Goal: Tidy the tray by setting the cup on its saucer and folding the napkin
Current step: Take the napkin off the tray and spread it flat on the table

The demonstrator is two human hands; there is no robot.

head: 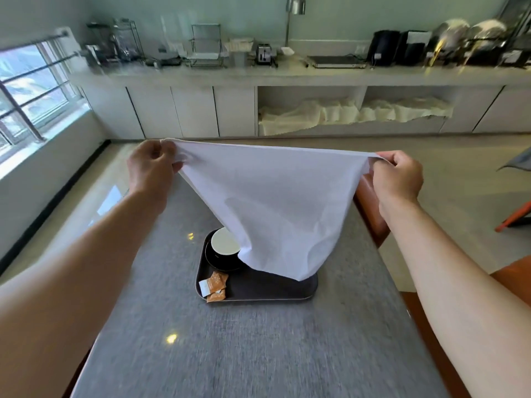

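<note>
A white cloth napkin (pixel 273 202) hangs in the air above the tray, stretched between both hands. My left hand (pixel 150 170) pinches its left top corner and my right hand (pixel 398 176) pinches its right top corner. The napkin's lower edge droops down over the dark tray (pixel 258 288) and hides the tray's far right part. A dark cup with a white inside (pixel 225 242) stands on a dark saucer (pixel 215 261) at the tray's far left; the napkin covers the cup's right side.
Orange and white sachets (pixel 214 285) lie in the tray's near left corner. The tray sits on a grey table (pixel 230 354) with orange chairs (pixel 370 208) along its right side. A long counter with appliances (pixel 316 61) runs along the far wall.
</note>
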